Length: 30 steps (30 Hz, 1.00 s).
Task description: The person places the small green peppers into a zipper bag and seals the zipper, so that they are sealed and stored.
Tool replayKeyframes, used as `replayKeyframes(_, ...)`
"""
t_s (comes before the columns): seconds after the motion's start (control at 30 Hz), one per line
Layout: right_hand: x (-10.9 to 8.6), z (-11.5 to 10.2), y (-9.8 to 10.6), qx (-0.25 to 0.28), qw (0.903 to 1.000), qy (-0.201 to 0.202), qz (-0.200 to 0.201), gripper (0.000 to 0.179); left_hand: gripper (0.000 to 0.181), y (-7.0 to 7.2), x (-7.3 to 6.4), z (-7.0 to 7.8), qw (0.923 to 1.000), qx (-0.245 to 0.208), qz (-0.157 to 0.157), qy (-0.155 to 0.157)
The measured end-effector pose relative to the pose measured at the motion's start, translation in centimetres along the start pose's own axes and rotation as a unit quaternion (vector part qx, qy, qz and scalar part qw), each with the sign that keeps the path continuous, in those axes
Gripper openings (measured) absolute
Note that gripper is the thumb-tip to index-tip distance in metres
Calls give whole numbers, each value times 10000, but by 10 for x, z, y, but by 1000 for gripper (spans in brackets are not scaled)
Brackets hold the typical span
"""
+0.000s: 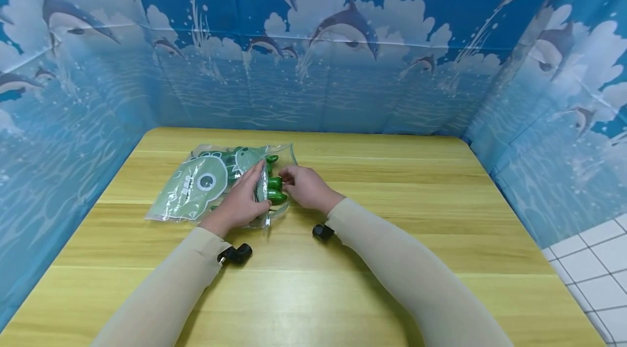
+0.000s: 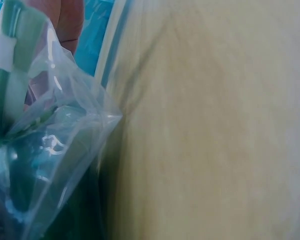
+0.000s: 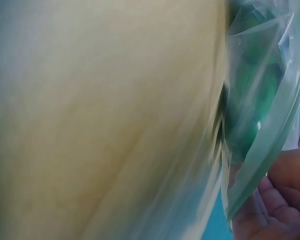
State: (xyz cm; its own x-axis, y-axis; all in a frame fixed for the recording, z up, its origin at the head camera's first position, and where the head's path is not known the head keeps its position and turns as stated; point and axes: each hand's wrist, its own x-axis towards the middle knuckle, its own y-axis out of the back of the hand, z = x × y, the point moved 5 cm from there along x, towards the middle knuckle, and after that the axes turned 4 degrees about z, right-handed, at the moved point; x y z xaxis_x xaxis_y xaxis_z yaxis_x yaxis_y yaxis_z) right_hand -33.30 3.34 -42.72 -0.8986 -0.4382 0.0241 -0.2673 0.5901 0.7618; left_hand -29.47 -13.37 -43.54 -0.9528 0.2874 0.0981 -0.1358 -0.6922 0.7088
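Note:
A clear zip bag (image 1: 166, 203) with a green cartoon print lies toward the left of the table, its mouth facing right. Several glossy green peppers (image 1: 277, 196) show at the mouth, and more green shapes show through the plastic. My left hand (image 1: 240, 200) grips the upper layer at the opening, thumb toward the near side. The left wrist view shows the bag's green zip strip (image 2: 12, 100) by its fingers. My right hand (image 1: 308, 188) has its fingers curled at the mouth, pinching the end of one pepper. In the right wrist view its fingertips sit partly behind the zip strip (image 3: 275, 155).
The wooden table (image 1: 392, 216) spreads out around the bag. Blue dolphin-print curtains (image 1: 303, 86) hang along its back and sides. Black wrist cameras (image 1: 237, 254) sit on both sleeves. White floor tiles (image 1: 588, 260) show at the lower right.

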Motion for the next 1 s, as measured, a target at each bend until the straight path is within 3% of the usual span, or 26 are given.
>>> replayKeyframes(0.5,-6,-2,3,36,9992,64,-392,44,104,-1,-1,2,9999,80,-50,59)
replayKeyframes(1.0,-22,11,32,169,9994,151,247,46,104,-1,-3,3,9999,116,-63,90)
